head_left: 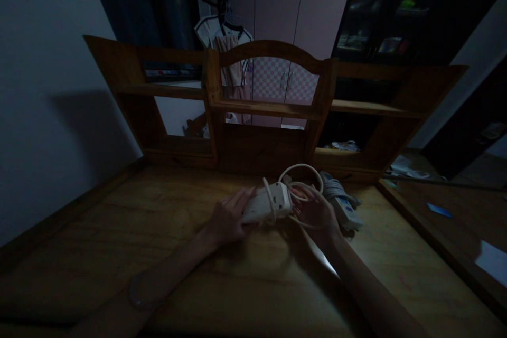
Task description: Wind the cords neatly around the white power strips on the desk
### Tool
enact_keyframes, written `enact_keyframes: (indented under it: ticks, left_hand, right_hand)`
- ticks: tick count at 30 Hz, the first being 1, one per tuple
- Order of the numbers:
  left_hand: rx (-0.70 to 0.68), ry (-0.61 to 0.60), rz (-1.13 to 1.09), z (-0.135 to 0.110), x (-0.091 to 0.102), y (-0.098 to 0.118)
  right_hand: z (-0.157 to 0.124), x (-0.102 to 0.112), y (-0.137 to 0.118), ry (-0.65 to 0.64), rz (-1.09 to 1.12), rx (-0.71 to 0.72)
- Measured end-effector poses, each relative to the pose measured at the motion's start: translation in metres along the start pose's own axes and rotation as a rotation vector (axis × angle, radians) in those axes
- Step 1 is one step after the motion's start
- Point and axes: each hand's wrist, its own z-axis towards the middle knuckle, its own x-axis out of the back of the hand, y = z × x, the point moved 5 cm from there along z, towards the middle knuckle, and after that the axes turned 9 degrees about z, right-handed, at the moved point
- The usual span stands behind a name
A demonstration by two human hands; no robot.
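Observation:
A white power strip (265, 202) is held just above a wooden desk (119, 232), near the middle. My left hand (228, 217) grips its left end, fingers curled around the body. The strip's white cable (301, 171) loops around and above the strip. My right hand (313, 210) is closed on that cable loop at the strip's right end. A second white power strip (344, 206) with its cable wound around it lies on the desk just right of my right hand.
A wooden shelf unit (273, 108) stands along the desk's far edge. Clothes hang on a hanger (224, 37) behind it. A white wall (47, 90) runs along the left. Papers lie on a lower surface (455, 211) at right. The room is dim.

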Motion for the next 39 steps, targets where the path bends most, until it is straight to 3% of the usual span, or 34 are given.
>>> enact_keyframes:
  ticks: [4,10,18,21,24,27,33,39]
  left_hand:
    - [0.123,0.046,-0.078,0.004,0.008,0.001]
    - [0.335,0.123,-0.102,0.003,0.011,-0.006]
    - [0.378,0.147,-0.114,0.002,0.006,-0.009]
    - [0.386,0.153,-0.122,0.002,0.006,-0.01]
    - [0.384,0.138,-0.131,0.002,0.007,-0.01]
    - [0.314,0.16,-0.137,0.002,0.011,-0.007]
    - [0.032,0.241,-0.12,-0.002,0.022,0.006]
    - [-0.253,0.169,-0.095,-0.008,0.019,0.015]
  right_hand:
    - [-0.002,0.005,-0.002,0.003,-0.001,-0.018]
    - [-0.008,-0.009,0.001,-0.052,-0.184,-0.026]
    - [-0.01,-0.019,0.019,-0.155,-0.498,-0.216]
    - [-0.014,-0.023,0.019,-0.126,-0.65,-0.179]
    - [-0.02,-0.027,0.014,-0.017,-0.752,-0.007]
    - [-0.023,-0.026,0.013,0.044,-0.757,0.101]
    - [-0.016,-0.017,0.022,0.012,-0.6,0.039]
    - [-0.015,-0.03,0.026,-0.095,-0.62,-0.012]
